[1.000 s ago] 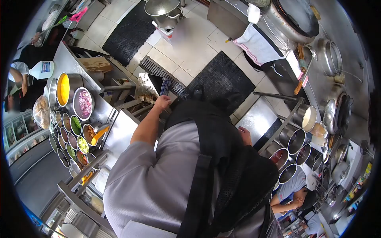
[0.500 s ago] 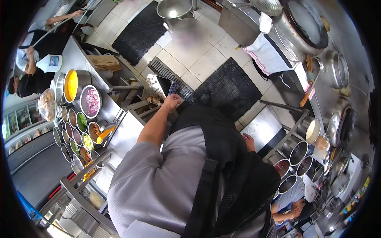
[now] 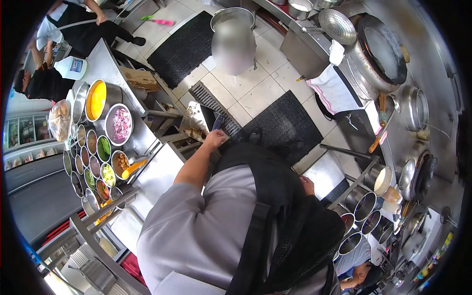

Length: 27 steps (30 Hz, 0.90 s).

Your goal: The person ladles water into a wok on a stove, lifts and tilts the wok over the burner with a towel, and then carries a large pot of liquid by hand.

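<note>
My left hand (image 3: 215, 139) is in front of my body, its fingers closed at the lower end of a small flat dark blue object (image 3: 218, 122), above the dark floor mat's left side. Beside that object is a metal box (image 3: 198, 119) with brown stains. Close to my right side, my right hand (image 3: 307, 186) hangs low by a shiny metal surface (image 3: 325, 173). Its fingers are partly hidden and small, so whether they are open or closed cannot be made out.
Left counter: pot of yellow liquid (image 3: 97, 100), bowl of chopped onion (image 3: 119, 124), several small food containers. Right: large wok (image 3: 381, 46), strainer (image 3: 337, 27), several pots. Ahead: metal bowl (image 3: 215, 20) beside a blurred round shape. A person (image 3: 81, 24) stands upper left; another (image 3: 351, 260) lower right.
The view has shifted, so most things sit lower in the frame. Upper left, more of the person's dark clothing and a shoe now shows. Both my hands stay near my body.
</note>
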Each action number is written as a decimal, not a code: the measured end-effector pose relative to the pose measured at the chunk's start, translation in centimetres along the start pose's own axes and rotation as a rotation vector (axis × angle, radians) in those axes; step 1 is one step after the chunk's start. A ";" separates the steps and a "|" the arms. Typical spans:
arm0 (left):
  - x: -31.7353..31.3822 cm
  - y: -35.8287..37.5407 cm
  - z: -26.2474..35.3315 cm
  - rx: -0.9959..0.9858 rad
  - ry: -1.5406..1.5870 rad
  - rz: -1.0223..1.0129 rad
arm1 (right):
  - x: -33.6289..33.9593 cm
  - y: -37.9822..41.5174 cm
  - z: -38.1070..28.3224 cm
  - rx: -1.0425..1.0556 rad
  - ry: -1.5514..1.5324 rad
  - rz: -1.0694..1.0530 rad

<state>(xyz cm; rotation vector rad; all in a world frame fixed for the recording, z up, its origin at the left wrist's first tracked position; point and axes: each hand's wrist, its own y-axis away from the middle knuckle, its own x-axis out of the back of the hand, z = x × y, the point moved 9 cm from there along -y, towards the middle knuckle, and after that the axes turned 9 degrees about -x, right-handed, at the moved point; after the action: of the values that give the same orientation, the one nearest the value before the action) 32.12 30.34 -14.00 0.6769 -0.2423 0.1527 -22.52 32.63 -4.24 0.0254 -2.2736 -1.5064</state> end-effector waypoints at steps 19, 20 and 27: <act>0.6 0.5 -0.5 0.087 -0.032 -0.045 | 0.7 -0.9 -0.3 -0.001 0.006 0.035; 0.4 0.4 -0.1 0.074 -0.052 -0.058 | 0.9 -0.9 -0.2 -0.002 -0.006 0.032; -0.9 0.1 1.9 0.084 0.122 -0.157 | 0.9 -2.0 0.3 0.057 -0.018 0.042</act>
<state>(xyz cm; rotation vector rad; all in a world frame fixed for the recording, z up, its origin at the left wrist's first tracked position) 30.91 29.16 -12.73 0.7640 -0.0655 0.0533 -23.86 31.84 -5.85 -0.0189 -2.3164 -1.4259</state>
